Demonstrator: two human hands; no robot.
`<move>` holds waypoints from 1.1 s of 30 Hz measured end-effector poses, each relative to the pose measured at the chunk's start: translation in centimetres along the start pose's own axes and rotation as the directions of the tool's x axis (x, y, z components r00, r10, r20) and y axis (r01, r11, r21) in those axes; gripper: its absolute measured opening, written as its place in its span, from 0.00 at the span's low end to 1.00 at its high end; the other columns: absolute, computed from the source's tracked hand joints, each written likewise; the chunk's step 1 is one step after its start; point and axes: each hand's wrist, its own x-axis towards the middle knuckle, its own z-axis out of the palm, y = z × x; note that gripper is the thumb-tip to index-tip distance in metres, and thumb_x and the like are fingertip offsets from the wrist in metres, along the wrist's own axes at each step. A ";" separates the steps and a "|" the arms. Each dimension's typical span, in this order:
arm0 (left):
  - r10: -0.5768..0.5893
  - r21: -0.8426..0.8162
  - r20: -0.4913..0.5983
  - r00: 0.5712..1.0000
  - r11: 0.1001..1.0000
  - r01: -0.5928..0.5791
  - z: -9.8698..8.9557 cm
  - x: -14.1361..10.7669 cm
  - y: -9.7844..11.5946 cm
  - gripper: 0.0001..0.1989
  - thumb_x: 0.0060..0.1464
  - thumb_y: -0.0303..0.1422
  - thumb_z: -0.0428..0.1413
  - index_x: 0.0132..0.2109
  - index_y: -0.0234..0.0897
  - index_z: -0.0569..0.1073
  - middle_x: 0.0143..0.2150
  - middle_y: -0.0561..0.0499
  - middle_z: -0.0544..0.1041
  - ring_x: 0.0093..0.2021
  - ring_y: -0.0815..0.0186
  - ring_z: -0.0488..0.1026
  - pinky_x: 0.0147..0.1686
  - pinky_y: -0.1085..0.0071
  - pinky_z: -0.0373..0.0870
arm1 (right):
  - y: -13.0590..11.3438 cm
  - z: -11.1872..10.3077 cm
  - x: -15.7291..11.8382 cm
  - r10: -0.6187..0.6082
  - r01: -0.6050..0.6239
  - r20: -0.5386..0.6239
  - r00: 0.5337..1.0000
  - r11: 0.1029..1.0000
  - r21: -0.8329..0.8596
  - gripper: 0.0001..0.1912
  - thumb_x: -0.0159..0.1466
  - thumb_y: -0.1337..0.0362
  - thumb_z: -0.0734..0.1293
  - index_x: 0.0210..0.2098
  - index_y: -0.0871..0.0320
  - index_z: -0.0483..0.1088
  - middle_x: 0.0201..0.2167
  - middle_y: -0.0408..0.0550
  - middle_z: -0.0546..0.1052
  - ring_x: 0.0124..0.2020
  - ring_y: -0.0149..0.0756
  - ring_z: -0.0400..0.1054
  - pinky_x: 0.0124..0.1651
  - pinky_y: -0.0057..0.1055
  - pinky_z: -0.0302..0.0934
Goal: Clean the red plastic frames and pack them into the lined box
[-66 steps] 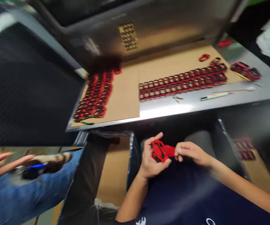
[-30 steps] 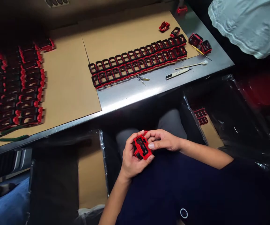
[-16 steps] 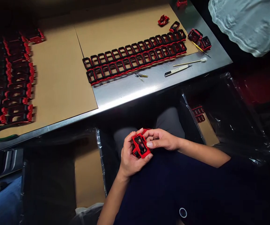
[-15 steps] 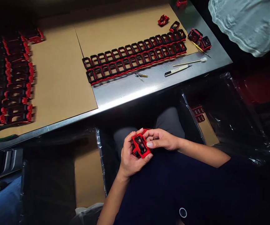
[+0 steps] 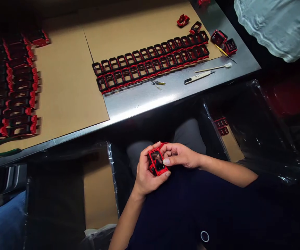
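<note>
Above my lap, my left hand (image 5: 147, 173) is closed around a red and black plastic frame (image 5: 162, 171) with a rectangular opening. Its thumb lies along the lower end and its fingers wrap the far side. My right hand (image 5: 180, 155) pinches the frame's right edge, thumb on top and the other fingers curled behind it. Part of the frame is covered by both hands. On the table beyond, two rows of similar red and black frames (image 5: 136, 55) stand side by side.
Brown cardboard (image 5: 66, 83) covers much of the metal table (image 5: 129, 107). More frames (image 5: 22, 97) are stacked at left. A white-handled knife (image 5: 198, 77), a cotton swab (image 5: 212, 68) and a yellow tool (image 5: 221, 50) lie at right. Plastic-lined boxes flank my legs, with cardboard (image 5: 234, 149) inside the right one.
The frame has turned slightly in my hands, so its opening faces up toward me more squarely. Both hands keep their hold, and the view has shifted a little.
</note>
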 end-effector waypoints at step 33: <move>0.075 0.152 0.008 0.997 0.985 -0.076 0.1 -0.1 -0.1 0.44 0.50 0.46 0.66 0.68 0.41 0.56 0.61 0.36 0.72 0.61 0.51 0.71 0.61 0.51 0.68 | 0.3 -0.3 -0.2 -0.002 0.002 -0.014 1.000 0.999 0.035 0.21 0.55 0.55 0.76 0.39 0.62 0.69 0.30 0.43 0.73 0.29 0.27 0.64 0.34 0.27 0.58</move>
